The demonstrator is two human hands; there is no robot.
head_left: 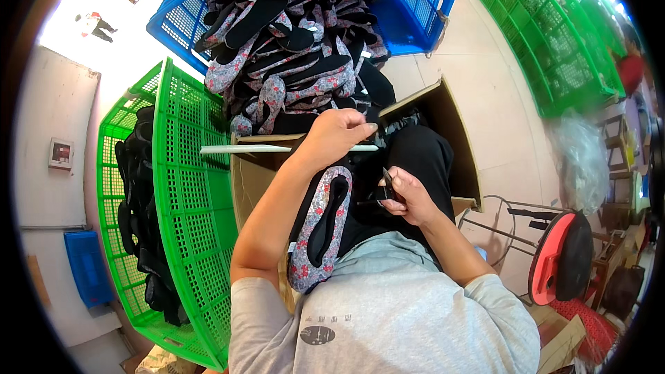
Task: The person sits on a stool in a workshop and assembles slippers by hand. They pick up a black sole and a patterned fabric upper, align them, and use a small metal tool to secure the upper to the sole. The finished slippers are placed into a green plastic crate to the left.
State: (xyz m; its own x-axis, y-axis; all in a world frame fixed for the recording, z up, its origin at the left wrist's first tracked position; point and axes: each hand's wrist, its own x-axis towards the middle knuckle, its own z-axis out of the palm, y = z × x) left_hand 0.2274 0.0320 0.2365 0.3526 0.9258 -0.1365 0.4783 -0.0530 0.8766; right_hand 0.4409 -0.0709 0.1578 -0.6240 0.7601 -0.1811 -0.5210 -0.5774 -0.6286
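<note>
My left hand (336,137) is raised over my lap with thumb and fingers closed together. Whatever they may pinch is too small to make out. Under its wrist runs a thin white bar (239,148). In my right hand (411,197), lower and to the right, is a small dark tool with a pointed blade (387,177), perhaps thread snips. A floral fabric shoe (320,225) with a black lining lies on my left thigh, its opening facing up, touched by neither hand. Just beyond my hands, many matching floral shoes (305,76) are heaped.
The heap reaches into a blue plastic crate (409,17). An open cardboard box (454,131) surrounds my knees. At my left stands a green crate (197,187) with black items (138,215). Another green crate (547,38) and a red-and-black stool (561,257) are at right.
</note>
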